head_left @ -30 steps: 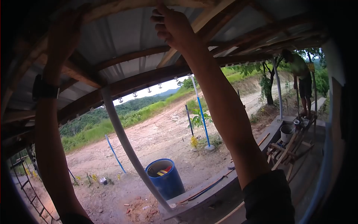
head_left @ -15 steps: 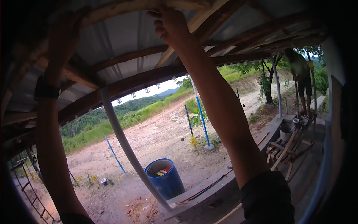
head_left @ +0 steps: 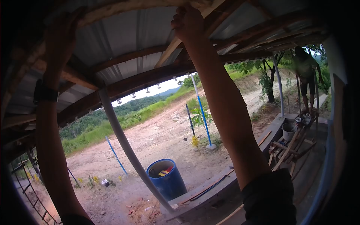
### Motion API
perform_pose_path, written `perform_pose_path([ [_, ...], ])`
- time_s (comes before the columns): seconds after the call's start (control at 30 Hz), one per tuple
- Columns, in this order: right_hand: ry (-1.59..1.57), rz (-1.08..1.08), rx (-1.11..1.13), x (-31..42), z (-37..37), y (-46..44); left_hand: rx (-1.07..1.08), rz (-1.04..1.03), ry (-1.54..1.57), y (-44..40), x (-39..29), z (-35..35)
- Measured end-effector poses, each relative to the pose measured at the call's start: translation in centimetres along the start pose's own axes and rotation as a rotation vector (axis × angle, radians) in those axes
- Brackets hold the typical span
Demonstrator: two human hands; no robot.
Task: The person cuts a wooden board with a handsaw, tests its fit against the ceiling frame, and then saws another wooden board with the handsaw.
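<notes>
Both my arms are raised to the roof framing. My left hand (head_left: 61,33) is up against the wooden beam (head_left: 112,12) at the upper left; its fingers fade into the dark, so their grip is unclear. A dark band sits on that wrist. My right hand (head_left: 188,23) is at the underside of the same beam, near its right end, where a slanting timber (head_left: 170,52) meets the framing. Its fingers are curled in, and whatever they may hold is hidden. Corrugated metal roofing (head_left: 120,33) lies just above the timbers.
A grey post (head_left: 119,127) leans across the view beside a blue drum (head_left: 167,183). Light bulbs (head_left: 147,90) hang along the eave. At right, a person (head_left: 305,75) stands on a wooden trestle (head_left: 288,150) near a bucket (head_left: 288,131). A low concrete ledge (head_left: 213,197) runs below.
My right hand has moved right along the beam, its fingers more curled. My left hand stays nearly in place. The person at right has shifted, with an arm now out to the side.
</notes>
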State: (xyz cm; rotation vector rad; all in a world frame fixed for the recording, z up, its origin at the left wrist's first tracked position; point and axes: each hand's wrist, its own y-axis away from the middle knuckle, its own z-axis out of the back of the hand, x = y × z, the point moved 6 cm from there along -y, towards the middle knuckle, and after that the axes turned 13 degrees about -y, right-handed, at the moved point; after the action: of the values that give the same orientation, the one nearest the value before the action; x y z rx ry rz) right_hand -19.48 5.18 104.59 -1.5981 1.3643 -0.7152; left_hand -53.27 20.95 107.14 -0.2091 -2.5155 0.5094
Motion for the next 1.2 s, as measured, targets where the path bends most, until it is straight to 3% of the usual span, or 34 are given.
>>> perform_pose_path([
  [0.07,0.006,0.006,0.007,0.0,0.7,-0.7,0.005,0.018,0.031,0.0,-0.1,0.1],
  [0.13,-0.049,-0.012,0.039,-0.2,1.2,-1.1,0.164,0.058,0.001,0.5,0.3,-1.1],
  [0.47,-0.053,0.066,0.047,1.1,3.6,-2.5,0.155,0.069,-0.004,0.8,0.6,-1.4],
  [0.67,0.144,0.146,-0.027,2.7,0.5,3.9,0.124,0.07,-0.024,0.8,0.5,-0.9],
  [0.73,0.273,-0.118,0.156,0.5,0.4,3.9,0.115,0.072,-0.018,0.7,0.4,-0.6],
  [0.83,0.445,-0.202,0.151,-1.9,-2.1,5.5,-0.035,-0.009,0.058,0.9,0.4,-0.6],
  [0.9,0.43,-0.245,0.176,-3.6,-4.4,6.2,0.064,0.026,0.0,0.6,0.2,-0.7],
  [0.97,0.381,-0.324,0.219,-5.9,-6.3,5.9,0.374,0.186,-0.009,0.6,0.2,-0.7],
  [1.0,0.363,-0.278,0.297,-6.3,-7.5,5.6,0.038,0.116,0.047,-0.8,-2.2,3.4],
  [1.03,0.343,-0.223,0.367,-6.4,-8.6,5.2,0.017,0.109,0.067,-0.8,-2.0,3.6],
  [1.1,0.345,-0.182,0.257,-6.7,-8.5,4.5,-0.006,0.111,0.032,-0.6,-1.8,3.7],
  [1.2,0.318,-0.183,0.284,-6.7,-8.6,5.0,-0.001,0.126,0.045,-0.3,-1.6,3.8],
])
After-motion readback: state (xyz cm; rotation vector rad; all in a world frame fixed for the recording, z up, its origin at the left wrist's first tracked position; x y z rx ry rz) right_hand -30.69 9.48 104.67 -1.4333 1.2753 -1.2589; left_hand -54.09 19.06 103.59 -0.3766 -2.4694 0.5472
